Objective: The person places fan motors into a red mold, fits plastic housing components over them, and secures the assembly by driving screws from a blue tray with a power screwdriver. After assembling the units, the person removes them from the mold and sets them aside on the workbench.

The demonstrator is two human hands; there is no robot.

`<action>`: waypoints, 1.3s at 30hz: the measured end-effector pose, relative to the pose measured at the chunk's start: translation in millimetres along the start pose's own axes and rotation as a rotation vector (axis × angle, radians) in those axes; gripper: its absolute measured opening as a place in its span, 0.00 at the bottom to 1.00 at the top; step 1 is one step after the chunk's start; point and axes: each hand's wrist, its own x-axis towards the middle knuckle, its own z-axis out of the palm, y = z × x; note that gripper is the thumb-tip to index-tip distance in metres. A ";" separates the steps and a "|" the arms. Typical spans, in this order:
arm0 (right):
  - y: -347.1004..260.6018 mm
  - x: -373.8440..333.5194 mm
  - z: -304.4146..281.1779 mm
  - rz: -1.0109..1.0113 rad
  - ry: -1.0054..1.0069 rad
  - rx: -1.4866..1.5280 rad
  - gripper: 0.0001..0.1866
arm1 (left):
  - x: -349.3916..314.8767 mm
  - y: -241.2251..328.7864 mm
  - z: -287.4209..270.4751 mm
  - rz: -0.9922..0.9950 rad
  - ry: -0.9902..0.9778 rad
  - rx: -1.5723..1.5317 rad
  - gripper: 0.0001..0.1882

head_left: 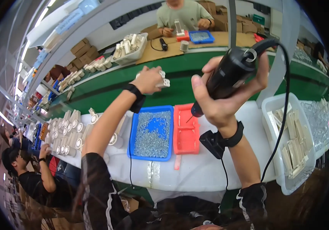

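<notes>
Stretched out over the green conveyor belt, my left hand has its fingers closed on a white plastic part; most of that part is hidden by the hand. My right hand grips a black electric screwdriver, whose thin bit points down toward the red fixture but stays above it. Beside the fixture lies a blue tray of small silvery screws. The screwdriver's black cord loops down past my right forearm.
Rows of white plastic parts stand at the table's left. A clear bin of long cream parts sits at the right, near plastic bags. Across the belt, a person works by a white bin. Another person sits at left.
</notes>
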 end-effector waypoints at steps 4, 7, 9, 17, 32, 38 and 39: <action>15.6 -17.3 3.0 0.032 -0.063 0.030 0.60 | 18.6 -22.0 55.9 -0.085 -0.196 0.171 0.21; 15.2 -21.9 5.0 0.080 -0.079 0.048 0.59 | 27.3 -34.5 83.7 -0.194 -0.402 0.139 0.29; 15.1 -24.2 8.1 0.073 -0.089 0.066 0.59 | 20.0 -37.7 102.3 -0.228 -0.353 0.086 0.31; 21.2 -31.1 10.5 0.124 -0.092 0.064 0.59 | -14.7 -16.1 80.6 -0.352 0.005 -0.341 0.26; -38.0 44.4 -102.2 0.152 -0.058 0.189 0.31 | -75.0 139.5 32.0 0.066 -0.043 -0.751 0.57; -36.3 52.8 -79.4 -0.025 0.080 -0.366 0.43 | -83.3 125.7 4.4 -0.007 -0.136 -0.699 0.44; -32.2 51.8 -78.8 -0.022 0.096 -0.428 0.35 | -83.5 126.3 9.3 -0.036 -0.036 -0.686 0.40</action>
